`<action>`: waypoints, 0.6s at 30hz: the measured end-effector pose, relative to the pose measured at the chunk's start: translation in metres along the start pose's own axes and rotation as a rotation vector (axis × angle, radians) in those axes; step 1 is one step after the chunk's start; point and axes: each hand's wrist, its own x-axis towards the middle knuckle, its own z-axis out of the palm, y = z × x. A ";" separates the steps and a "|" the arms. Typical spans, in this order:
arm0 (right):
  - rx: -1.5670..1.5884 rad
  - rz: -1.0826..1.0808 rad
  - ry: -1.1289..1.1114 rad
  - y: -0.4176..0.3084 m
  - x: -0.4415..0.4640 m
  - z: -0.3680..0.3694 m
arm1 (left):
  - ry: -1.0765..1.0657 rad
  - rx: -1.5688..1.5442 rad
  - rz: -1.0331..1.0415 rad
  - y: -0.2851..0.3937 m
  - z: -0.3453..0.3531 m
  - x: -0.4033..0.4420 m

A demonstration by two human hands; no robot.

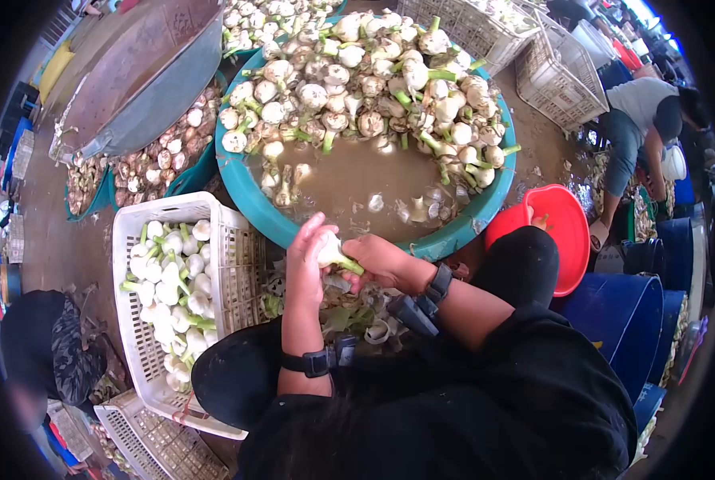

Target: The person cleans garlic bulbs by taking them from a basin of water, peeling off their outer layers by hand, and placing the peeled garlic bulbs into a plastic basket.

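Between my two hands is a white garlic bulb (326, 250) with a short green stem pointing down to the right. My left hand (304, 254) is wrapped against the bulb's left side. With closed fingers my right hand (377, 262) grips the bulb near its stem. Both hands are above my lap, just in front of the near rim of a large green tub (255, 210). Muddy water fills the tub's near part, and unpeeled garlic (313, 98) is heaped at its far side. Peeled skins and leaves (365, 314) lie below my hands.
A white crate (122, 240) of cleaned garlic stands at my left. A red basin (569, 240) and blue barrels (613, 316) are at my right. A metal wheelbarrow (153, 96) and stacked crates (561, 76) stand farther off. Other people (641, 112) crouch at both sides.
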 end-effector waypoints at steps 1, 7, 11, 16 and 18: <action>0.412 0.156 0.023 -0.002 -0.006 0.001 | -0.104 -0.028 0.184 0.000 0.003 -0.001; -0.495 -0.611 0.421 0.013 -0.015 -0.012 | -0.197 0.364 -0.129 0.017 -0.002 -0.016; -0.047 -0.061 0.241 0.010 -0.010 -0.031 | -0.257 0.768 0.354 0.024 0.023 -0.042; 0.368 -0.137 0.143 -0.007 -0.031 -0.015 | -0.077 0.658 0.580 0.001 0.018 -0.033; 0.128 -0.415 0.149 -0.002 -0.042 -0.012 | 0.124 -0.330 0.132 -0.007 0.010 -0.022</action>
